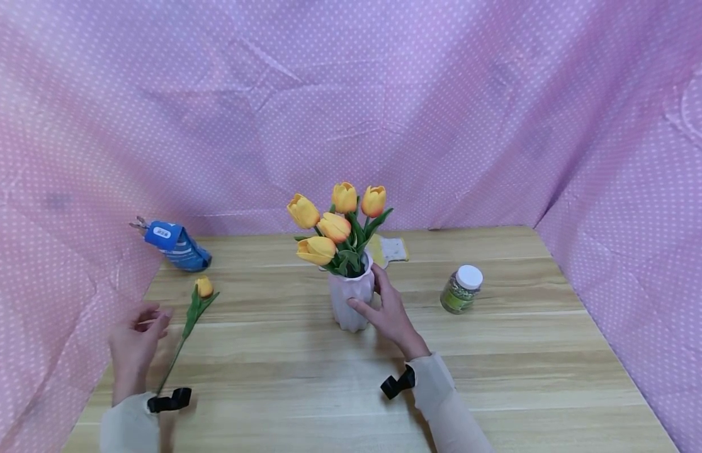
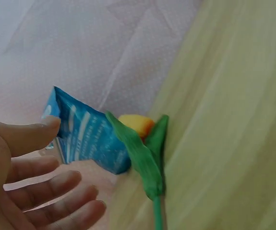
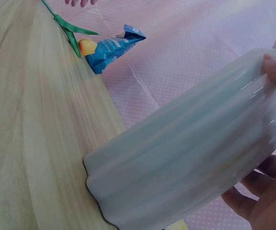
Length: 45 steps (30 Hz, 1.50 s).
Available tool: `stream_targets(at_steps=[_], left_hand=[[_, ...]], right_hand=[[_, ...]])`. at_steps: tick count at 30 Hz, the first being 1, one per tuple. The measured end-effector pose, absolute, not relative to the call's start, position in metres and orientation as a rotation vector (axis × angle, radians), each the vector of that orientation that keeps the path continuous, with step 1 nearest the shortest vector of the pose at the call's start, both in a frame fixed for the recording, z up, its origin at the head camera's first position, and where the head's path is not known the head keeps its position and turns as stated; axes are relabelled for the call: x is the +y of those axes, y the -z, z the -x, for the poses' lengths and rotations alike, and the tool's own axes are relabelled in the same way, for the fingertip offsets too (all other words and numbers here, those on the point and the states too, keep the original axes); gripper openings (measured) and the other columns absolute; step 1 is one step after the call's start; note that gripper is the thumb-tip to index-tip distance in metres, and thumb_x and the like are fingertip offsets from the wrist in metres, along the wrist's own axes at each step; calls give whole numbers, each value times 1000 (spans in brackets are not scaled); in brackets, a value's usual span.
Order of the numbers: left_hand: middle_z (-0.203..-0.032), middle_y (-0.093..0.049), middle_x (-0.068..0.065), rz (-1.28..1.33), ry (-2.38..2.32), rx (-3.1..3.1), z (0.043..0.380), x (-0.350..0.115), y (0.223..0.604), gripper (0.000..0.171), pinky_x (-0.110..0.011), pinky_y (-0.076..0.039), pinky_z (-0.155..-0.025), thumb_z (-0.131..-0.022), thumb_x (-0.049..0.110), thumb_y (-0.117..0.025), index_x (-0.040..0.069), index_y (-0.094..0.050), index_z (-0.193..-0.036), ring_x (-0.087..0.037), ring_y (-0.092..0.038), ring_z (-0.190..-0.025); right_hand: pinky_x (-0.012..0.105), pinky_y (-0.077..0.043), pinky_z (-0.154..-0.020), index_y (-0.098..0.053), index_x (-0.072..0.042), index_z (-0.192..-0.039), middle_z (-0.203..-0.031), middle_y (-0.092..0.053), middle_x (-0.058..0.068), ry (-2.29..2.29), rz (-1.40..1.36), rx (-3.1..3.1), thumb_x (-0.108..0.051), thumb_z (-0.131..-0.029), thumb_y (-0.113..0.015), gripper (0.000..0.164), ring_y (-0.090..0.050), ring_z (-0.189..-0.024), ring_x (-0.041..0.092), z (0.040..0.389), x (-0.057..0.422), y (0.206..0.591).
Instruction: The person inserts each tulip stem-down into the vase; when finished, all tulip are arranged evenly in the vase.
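A white fluted vase [image 1: 344, 308] stands on the table at the middle, holding several yellow-orange tulips [image 1: 334, 227] with green leaves. My right hand [image 1: 391, 309] grips its upper right side, thumb on the near face and fingers round the far one. In the right wrist view the vase [image 3: 186, 148] fills the middle, its base on the wood. One loose yellow tulip [image 1: 193, 309] lies on the table at the left. Just left of its stem is my left hand [image 1: 136, 343], fingers relaxed and holding nothing. The left wrist view shows this hand [image 2: 37, 187] apart from the tulip leaves [image 2: 142, 160].
A blue packet [image 1: 186, 251], clipped at its top, sits at the table's back left corner. To the right of the vase stands a white-lidded jar [image 1: 461, 290] with green contents. A yellow and white flat item [image 1: 393, 250] lies behind the vase. Pink dotted cloth [image 1: 351, 94] surrounds the table.
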<state>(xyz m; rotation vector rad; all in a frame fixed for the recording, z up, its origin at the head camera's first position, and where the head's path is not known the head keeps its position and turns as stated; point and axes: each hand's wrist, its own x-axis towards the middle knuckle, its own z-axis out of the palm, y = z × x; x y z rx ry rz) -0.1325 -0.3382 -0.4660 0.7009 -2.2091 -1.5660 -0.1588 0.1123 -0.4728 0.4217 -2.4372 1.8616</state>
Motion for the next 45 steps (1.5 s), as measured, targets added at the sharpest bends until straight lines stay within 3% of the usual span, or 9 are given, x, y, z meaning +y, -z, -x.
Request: stream_targets(at_steps=[5, 9, 11, 13, 16, 20, 27, 32, 45], left_hand=[[-72, -58, 28, -628, 1357, -2536, 130, -344, 477, 41, -14, -57, -54, -92, 18, -72, -5, -61, -124, 10, -58, -61], [-92, -71, -5, -608, 1178, -2787, 128, -346, 482, 55, -17, -54, -55, -96, 32, -67, -9, -56, -131, 5, -57, -69], [-108, -69, -22, -637, 1102, -2850, 127, -345, 484, 56, -17, -51, -57, -96, 35, -66, -8, -57, -131, -4, -60, -79], [-116, -65, -28, -658, 1028, -2898, 127, -343, 485, 57, -18, -47, -59, -96, 37, -66, -7, -57, -130, -18, -62, -87], [-116, -65, -29, -639, 950, -2938, 127, -342, 486, 55, -26, -49, -66, -94, 35, -68, -9, -58, -127, -34, -63, -98], [-115, -66, -30, -592, 883, -2988, 126, -343, 487, 58, -40, -52, -73, -90, 38, -71, -10, -61, -122, -40, -63, -102], [-95, -67, -25, -529, 765, -3048, 129, -342, 489, 44, -26, -40, -57, -88, 28, -73, -11, -67, -107, -30, -60, -80], [-79, -65, -16, -537, 783, -3043, 132, -337, 490, 28, -26, -38, -54, -91, 19, -70, -8, -67, -95, -23, -54, -69], [-71, -61, -8, -527, 806, -3079, 132, -334, 486, 21, -28, -36, -53, -94, 16, -65, -2, -66, -82, -20, -51, -65]], right_hand=[[60, -40, -116, -26, -24, -156, -156, -45, 7, -1866, -422, -2435, -28, -92, -73, 79, -47, -141, 30, 158, 112, 472], [59, -41, -115, -26, -24, -156, -156, -45, 7, -1862, -423, -2435, -28, -92, -73, 79, -47, -141, 30, 158, 112, 472], [59, -40, -116, -26, -24, -156, -156, -45, 7, -1864, -418, -2438, -27, -92, -73, 79, -47, -141, 30, 158, 112, 473], [59, -40, -116, -26, -24, -156, -156, -45, 6, -1870, -413, -2438, -28, -92, -73, 79, -47, -141, 30, 158, 112, 473], [59, -39, -117, -26, -25, -156, -156, -44, 6, -1881, -405, -2439, -28, -92, -73, 79, -47, -141, 30, 158, 112, 473], [60, -38, -117, -26, -26, -156, -156, -44, 5, -1891, -396, -2444, -29, -92, -73, 79, -46, -142, 29, 159, 113, 473], [59, -40, -116, -26, -26, -156, -155, -45, 6, -1885, -405, -2443, -28, -92, -73, 79, -47, -141, 29, 159, 113, 473], [59, -40, -116, -27, -26, -156, -155, -46, 6, -1885, -410, -2442, -29, -92, -73, 79, -47, -140, 29, 158, 113, 472], [60, -41, -115, -27, -24, -156, -155, -46, 7, -1859, -411, -2441, -29, -92, -73, 78, -48, -140, 31, 158, 112, 472]])
